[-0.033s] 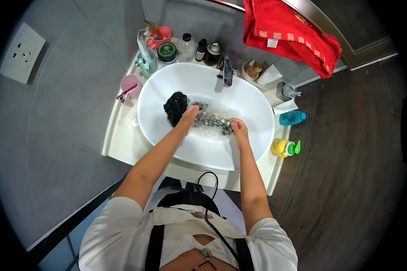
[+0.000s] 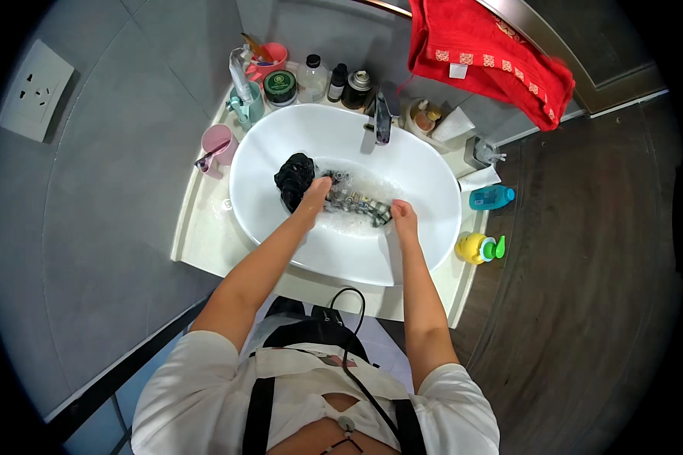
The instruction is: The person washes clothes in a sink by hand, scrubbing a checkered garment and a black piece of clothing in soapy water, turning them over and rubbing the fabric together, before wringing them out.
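Observation:
A patterned black, white and grey cloth (image 2: 358,203) lies stretched in sudsy water in the white oval washbasin (image 2: 281,254). At its left end, my left hand (image 2: 316,193) has its fingers closed on the cloth. My right hand (image 2: 404,215) pinches the other end, near the basin's right side. Beside my left hand, a crumpled black cloth (image 2: 294,180) rests on the basin's inner left slope. Foam hides part of the patterned cloth, and its exact kind cannot be made out.
Behind the basin stand a dark tap (image 2: 383,125), a green-lidded jar (image 2: 280,87) and several bottles. A pink cup (image 2: 218,141) is at the left. On the right are a blue bottle (image 2: 491,198) and a yellow pump bottle (image 2: 476,248). A red towel (image 2: 486,61) hangs above.
My right hand has shifted very slightly to the right with its end of the patterned cloth. Otherwise the scene looks the same.

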Demonstrator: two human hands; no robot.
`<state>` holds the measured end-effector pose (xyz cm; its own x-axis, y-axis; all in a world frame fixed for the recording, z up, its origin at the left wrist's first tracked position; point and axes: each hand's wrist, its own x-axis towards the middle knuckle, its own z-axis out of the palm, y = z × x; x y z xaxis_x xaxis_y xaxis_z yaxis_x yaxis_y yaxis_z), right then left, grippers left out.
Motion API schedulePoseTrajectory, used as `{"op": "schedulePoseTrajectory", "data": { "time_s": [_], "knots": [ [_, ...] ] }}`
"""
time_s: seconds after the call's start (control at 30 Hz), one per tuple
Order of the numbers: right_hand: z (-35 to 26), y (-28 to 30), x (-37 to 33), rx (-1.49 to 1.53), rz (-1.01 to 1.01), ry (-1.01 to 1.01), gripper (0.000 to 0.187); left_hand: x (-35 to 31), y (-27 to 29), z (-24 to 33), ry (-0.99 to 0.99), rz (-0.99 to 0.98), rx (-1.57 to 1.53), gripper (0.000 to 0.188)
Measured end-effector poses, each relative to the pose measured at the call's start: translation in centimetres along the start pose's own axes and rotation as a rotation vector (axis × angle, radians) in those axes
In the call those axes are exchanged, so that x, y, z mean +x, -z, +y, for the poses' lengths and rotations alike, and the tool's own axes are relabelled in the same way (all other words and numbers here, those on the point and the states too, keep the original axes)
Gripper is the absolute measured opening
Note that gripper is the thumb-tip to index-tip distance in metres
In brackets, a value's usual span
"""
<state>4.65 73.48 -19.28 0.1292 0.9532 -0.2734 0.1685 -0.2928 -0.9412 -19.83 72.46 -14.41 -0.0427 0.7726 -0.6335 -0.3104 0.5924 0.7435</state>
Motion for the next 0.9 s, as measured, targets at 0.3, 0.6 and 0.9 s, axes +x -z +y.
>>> {"op": "schedulePoseTrajectory", "data": {
  "time_s": [0.3,0.6,0.9],
  "knots": [
    [-0.4,-1.6,-1.4,-0.846,-0.045,0.544,0.036,-1.0,1.7,-3.6,0.106,-0.012,-0.097,0.038],
    [-4.4,-4.1,-1.2,-1.167,-0.304,0.430,0.057,-1.5,1.6,-3.3,0.121,-0.064,-0.146,0.031],
    [-1.9,-2.5,-1.5,-1.051,-0.405,0.623,0.043,-1.3,1.7,-3.9,0.181,-0.059,-0.178,0.029]
  ]
}}
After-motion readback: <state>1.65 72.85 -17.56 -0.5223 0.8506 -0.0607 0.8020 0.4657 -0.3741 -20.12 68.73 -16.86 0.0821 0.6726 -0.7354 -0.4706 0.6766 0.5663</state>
